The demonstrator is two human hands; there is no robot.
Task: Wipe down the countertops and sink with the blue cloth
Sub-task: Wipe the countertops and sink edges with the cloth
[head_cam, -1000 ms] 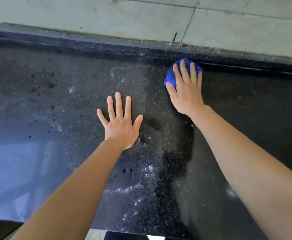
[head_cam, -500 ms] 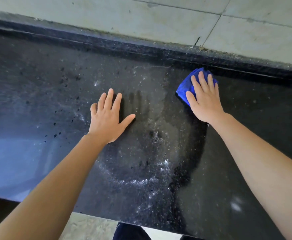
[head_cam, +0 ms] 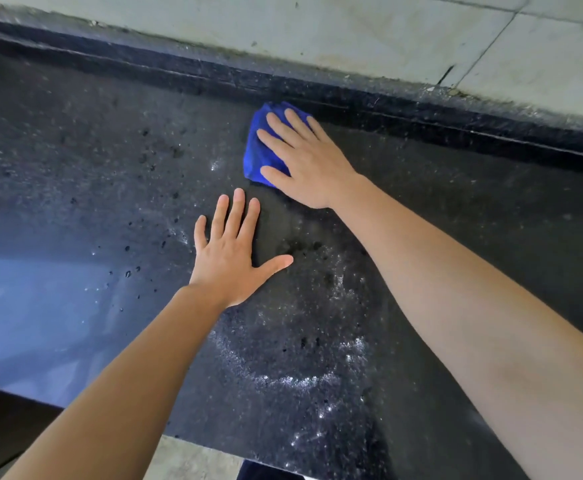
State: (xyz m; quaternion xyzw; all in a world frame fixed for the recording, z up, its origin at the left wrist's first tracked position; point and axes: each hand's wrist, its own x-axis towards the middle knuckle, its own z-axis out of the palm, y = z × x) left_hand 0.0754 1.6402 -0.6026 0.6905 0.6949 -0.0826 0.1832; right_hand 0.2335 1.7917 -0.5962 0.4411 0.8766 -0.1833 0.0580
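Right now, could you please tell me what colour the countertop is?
The countertop is black with fine pale speckles, best seen in the head view.

The dark bench lies flat and open left of the left hand and right of the right hand, while a raised ledge and tiled wall just behind the blue cloth block the back.

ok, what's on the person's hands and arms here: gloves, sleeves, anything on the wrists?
Nothing worn that shows. Left hand and right hand are bare: no gloves, no rings visible. Left forearm and right forearm are uncovered to the frame edge: no sleeves, watch or bands in view.
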